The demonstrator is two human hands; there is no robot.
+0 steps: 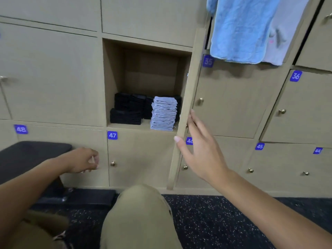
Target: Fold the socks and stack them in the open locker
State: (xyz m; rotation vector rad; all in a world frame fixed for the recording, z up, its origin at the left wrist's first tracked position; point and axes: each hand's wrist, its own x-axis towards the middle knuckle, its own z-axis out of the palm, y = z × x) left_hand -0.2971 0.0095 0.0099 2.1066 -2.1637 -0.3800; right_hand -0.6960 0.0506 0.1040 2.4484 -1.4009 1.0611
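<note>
The right hand is spread, its straight fingers resting on the edge of the open locker door. The left hand hangs loosely curled, holding nothing, beside a dark bench. Inside the locker, folded grey socks stand stacked just beside black socks.

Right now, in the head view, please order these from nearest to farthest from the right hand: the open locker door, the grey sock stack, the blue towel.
From the right hand:
1. Open locker door, touching the fingers.
2. Grey sock stack, left, inside the locker.
3. Blue towel, hanging above.
</note>
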